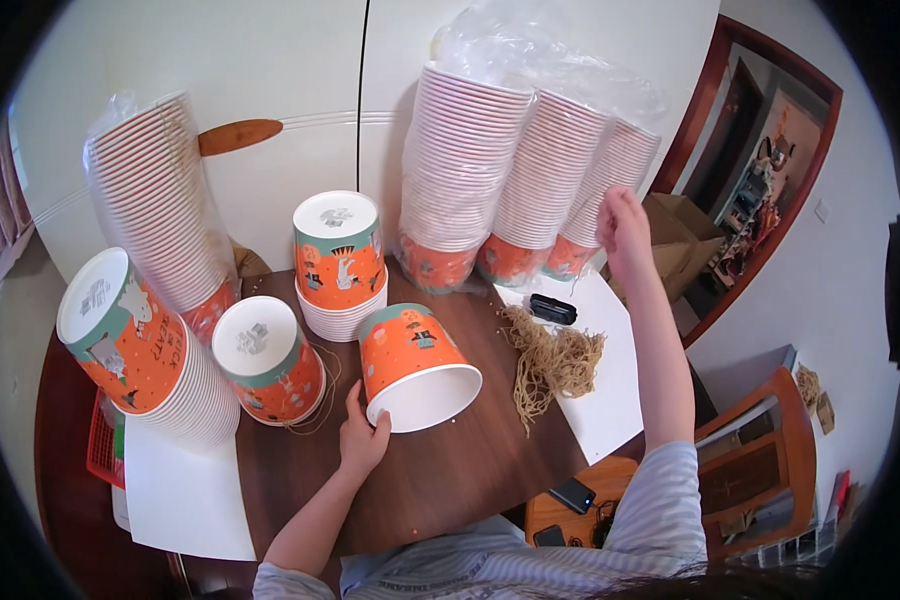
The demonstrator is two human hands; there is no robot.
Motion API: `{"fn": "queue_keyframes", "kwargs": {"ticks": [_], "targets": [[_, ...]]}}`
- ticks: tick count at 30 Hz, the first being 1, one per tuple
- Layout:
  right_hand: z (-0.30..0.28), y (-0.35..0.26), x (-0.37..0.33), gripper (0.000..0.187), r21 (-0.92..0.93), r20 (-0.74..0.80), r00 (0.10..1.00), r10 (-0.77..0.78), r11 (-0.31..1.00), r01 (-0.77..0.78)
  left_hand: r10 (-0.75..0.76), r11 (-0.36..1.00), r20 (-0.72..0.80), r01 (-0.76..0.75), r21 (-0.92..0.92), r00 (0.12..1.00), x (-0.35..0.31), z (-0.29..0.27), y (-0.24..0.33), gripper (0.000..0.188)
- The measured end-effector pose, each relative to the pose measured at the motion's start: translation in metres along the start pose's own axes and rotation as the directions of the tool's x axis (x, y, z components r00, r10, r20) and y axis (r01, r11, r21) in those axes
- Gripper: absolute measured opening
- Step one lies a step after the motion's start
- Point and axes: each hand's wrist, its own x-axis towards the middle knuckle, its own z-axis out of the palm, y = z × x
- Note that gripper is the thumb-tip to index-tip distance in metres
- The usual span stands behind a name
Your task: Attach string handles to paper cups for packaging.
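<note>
My left hand (364,437) grips the rim of an orange and green paper bucket (415,345), thumb at the white opening. The bucket lies tilted on the brown tabletop, its mouth toward me. Raised high at the right, my right hand (625,235) is closed in front of the wrapped buckets; whatever its fingers pinch is too small to make out. Below it lie a tangled bundle of tan strings (560,360) and a small black object (553,309). Left of the held bucket, an upside-down bucket (270,365) has a loop of string around its base.
Behind stands a short stack of inverted buckets (340,260). Taller stacks rise at the left (150,350), one in plastic (155,190). Several plastic-wrapped stacks (465,165) line the back right. A wooden chair (755,470) and a stool (620,475) with phones are at the lower right.
</note>
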Motion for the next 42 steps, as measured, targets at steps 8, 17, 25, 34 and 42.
{"fn": "queue_keyframes", "kwargs": {"ticks": [8, 17, 25, 34, 42], "targets": [[-0.004, 0.071, -0.146, 0.013, -0.662, 0.737, 0.372, 0.565, 0.714, 0.227, 0.114, 0.993, -0.053, -0.111, 0.043, 0.992, 0.001, 0.002, -0.009, 0.057], [-0.005, 0.12, -0.198, 0.026, -0.733, 0.659, 0.54, 0.524, 0.607, 0.306, 0.129, 0.991, -0.072, -0.127, 0.039, 0.989, 0.0, -0.002, 0.003, 0.054], [0.032, 0.182, -0.193, 0.038, -0.962, 0.207, 0.88, 0.428, 0.253, 0.103, 0.08, 0.994, -0.117, -0.089, -0.07, 0.99, -0.004, 0.002, 0.01, 0.032], [0.033, 0.141, -0.218, 0.013, -0.769, 0.519, 0.702, 0.488, 0.626, 0.134, 0.164, 0.986, -0.231, -0.166, 0.012, 0.959, -0.007, -0.004, -0.001, 0.038], [0.096, 0.114, -0.212, 0.009, -0.32, 0.799, 0.601, -0.015, 0.836, 0.446, 0.065, 0.942, 0.192, 0.004, -0.336, 0.979, -0.023, -0.011, 0.044, 0.016]]}}
